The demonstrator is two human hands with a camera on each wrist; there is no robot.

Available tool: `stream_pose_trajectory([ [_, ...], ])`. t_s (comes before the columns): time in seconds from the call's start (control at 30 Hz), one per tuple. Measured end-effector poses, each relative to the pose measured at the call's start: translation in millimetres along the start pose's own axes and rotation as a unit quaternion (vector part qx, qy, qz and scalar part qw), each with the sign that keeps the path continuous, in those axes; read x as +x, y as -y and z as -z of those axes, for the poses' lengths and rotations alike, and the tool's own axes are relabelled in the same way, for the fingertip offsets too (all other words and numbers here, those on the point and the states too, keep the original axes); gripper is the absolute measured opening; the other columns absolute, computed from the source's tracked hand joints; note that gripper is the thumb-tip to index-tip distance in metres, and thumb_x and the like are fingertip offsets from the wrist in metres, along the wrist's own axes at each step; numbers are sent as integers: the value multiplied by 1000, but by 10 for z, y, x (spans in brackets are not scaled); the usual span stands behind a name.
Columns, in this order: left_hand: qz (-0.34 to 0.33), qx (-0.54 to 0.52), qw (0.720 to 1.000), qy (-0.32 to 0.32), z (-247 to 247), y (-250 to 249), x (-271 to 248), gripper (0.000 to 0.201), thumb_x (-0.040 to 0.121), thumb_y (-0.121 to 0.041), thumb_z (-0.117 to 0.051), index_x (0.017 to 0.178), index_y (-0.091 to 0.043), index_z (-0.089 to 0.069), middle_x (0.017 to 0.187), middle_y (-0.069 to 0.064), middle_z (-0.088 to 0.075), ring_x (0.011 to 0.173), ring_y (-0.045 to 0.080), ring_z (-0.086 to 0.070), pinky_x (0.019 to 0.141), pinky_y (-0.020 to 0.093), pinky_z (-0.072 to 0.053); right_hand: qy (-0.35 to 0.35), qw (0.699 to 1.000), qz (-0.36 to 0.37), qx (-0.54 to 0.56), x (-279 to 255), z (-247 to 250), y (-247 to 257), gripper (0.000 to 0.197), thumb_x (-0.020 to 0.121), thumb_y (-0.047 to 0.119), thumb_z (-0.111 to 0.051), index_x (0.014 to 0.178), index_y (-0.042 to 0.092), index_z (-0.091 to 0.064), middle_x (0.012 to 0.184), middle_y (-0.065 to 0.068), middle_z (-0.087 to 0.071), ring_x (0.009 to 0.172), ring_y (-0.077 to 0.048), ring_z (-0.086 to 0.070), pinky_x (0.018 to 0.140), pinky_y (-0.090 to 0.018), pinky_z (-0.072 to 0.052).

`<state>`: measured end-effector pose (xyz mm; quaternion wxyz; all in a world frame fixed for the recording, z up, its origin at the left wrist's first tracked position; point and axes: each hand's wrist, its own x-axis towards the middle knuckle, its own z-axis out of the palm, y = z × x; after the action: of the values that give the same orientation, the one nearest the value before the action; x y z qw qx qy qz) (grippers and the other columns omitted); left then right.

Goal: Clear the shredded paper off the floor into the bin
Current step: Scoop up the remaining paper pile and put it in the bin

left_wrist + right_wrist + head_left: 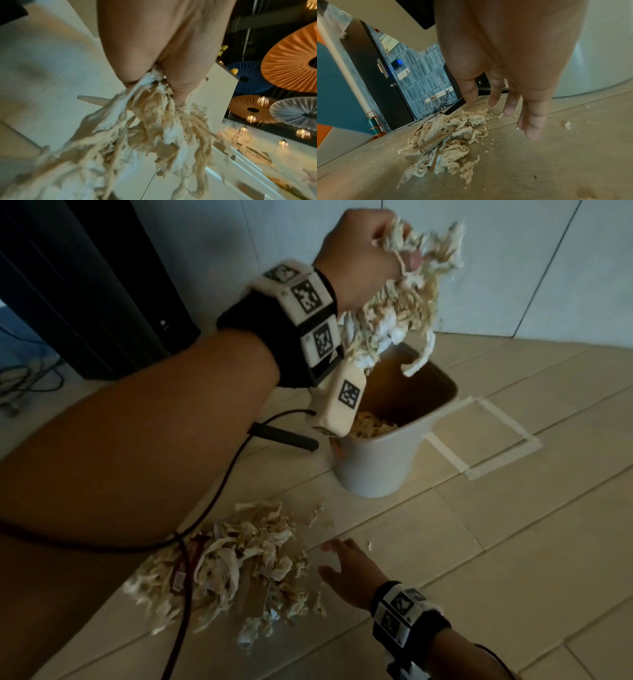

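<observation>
paper pile (233, 570) on floor (513, 542), bin (376, 460) behind

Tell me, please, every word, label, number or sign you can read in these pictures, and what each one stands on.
None can be read with certainty.
Speaker: small white logo, too small to read.
Wall sign: writing, blurred.
Left wristband and right wristband: black-and-white square marker codes, no letters.
Wrapper in the floor paper: print, blurred.
Bin: no text shows.
</observation>
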<state>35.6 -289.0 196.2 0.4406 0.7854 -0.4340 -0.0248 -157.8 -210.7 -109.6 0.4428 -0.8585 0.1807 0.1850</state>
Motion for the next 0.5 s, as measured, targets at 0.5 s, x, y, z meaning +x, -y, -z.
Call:
stream_pose_trajectory([
  [0.5,130,105,918,359,-205,496,-498,55,84,-30,-75,134,-33,-54,148,5,-46,131,20,-49,92,34,-53,-10,1000,5,-3,56,136,-70,44,97,39,-51,138,27,-42,140,-5,-43,128,-27,-44,107,-40,-39],
])
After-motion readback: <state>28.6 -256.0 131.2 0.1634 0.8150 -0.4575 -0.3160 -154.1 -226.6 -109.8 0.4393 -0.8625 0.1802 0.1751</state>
